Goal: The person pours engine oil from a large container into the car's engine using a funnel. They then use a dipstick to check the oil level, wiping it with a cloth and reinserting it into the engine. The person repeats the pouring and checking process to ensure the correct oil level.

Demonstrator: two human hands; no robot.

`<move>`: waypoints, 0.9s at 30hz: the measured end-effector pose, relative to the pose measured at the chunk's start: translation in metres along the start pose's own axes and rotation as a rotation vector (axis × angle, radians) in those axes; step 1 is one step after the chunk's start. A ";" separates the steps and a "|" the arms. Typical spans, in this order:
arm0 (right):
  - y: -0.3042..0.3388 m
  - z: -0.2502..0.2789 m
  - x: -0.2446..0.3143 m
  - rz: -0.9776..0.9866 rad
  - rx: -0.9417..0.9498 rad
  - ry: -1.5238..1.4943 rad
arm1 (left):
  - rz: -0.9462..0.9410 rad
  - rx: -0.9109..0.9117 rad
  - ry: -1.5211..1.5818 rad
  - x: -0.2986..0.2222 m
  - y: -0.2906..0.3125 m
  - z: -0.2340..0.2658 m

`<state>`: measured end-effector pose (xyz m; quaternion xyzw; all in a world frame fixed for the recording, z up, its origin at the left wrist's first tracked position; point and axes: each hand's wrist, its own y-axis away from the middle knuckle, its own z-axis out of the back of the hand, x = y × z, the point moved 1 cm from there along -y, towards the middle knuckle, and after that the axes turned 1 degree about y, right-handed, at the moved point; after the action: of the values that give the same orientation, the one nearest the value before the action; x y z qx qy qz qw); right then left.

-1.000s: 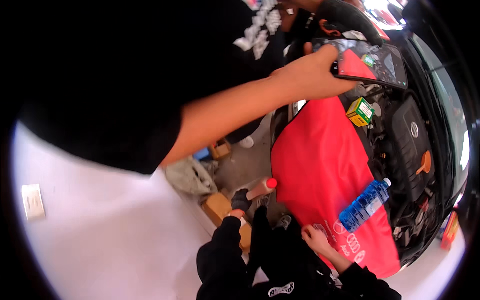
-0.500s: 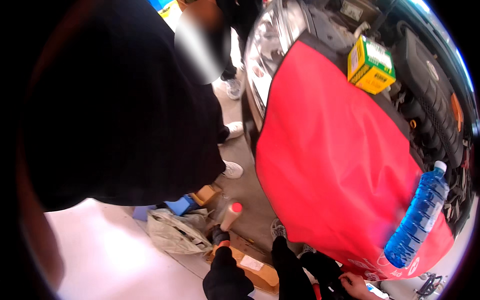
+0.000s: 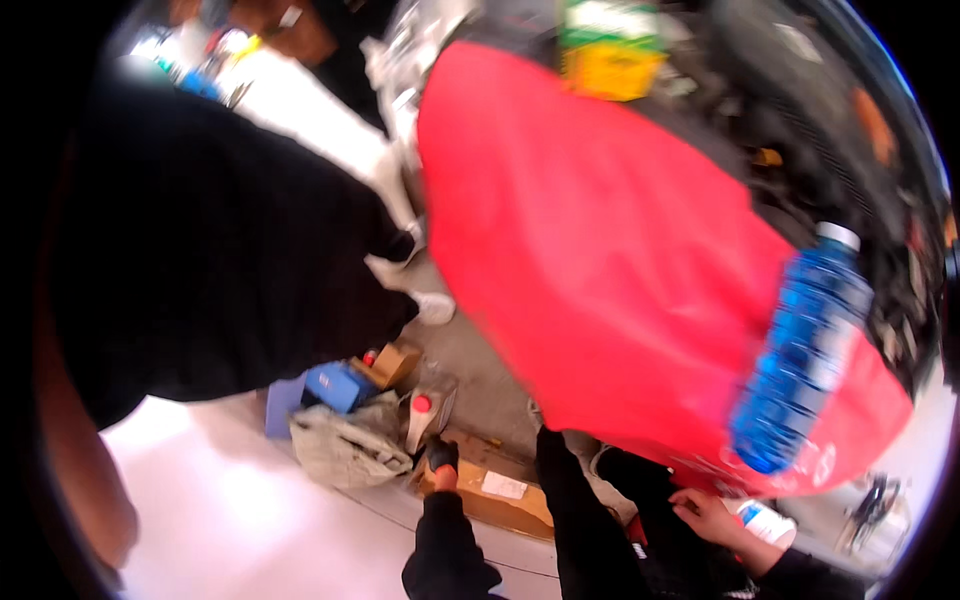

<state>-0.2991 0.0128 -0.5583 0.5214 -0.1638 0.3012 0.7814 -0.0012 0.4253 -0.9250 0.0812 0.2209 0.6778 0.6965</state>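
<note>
My left hand (image 3: 440, 458), in a dark glove, hangs low over the long cardboard box (image 3: 520, 508). Just beyond it stands a pale jug with a red cap (image 3: 420, 412); whether the two touch is unclear, and the dark fingers cannot be made out. My bare right hand (image 3: 704, 515) is beside my black trouser leg, its fingers loosely stretched and nothing seen in them. A white tub (image 3: 768, 522) shows behind that hand. Ahead, a blue plastic bottle with a white cap (image 3: 800, 360) lies on a red cover (image 3: 600, 270).
The cover drapes over the front of a car with its engine bay (image 3: 800, 110) exposed. A yellow-green box (image 3: 612, 50) sits at the bay's edge. A person in black (image 3: 220, 260) stands close at left. A crumpled beige bag (image 3: 345, 445), blue box (image 3: 338, 386) and brown carton (image 3: 392, 362) lie on the floor.
The view has shifted, blurring the car side. The red-capped jug now appears farther left and beyond my left hand, rather than above it. More of my right forearm shows.
</note>
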 end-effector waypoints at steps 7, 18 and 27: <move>0.090 0.080 0.025 0.343 -0.155 -0.150 | -0.608 0.459 0.518 -0.094 0.154 0.026; 0.137 0.106 -0.189 0.116 -0.715 -0.728 | -0.242 0.642 0.911 -0.300 0.294 0.235; 0.118 -0.089 -0.529 0.079 -1.000 -0.209 | -0.456 0.212 -0.546 -0.200 0.274 0.199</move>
<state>-0.7845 -0.0318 -0.8108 0.1046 -0.3846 0.1618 0.9027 -0.1640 0.2852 -0.5951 0.2794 0.1082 0.4318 0.8508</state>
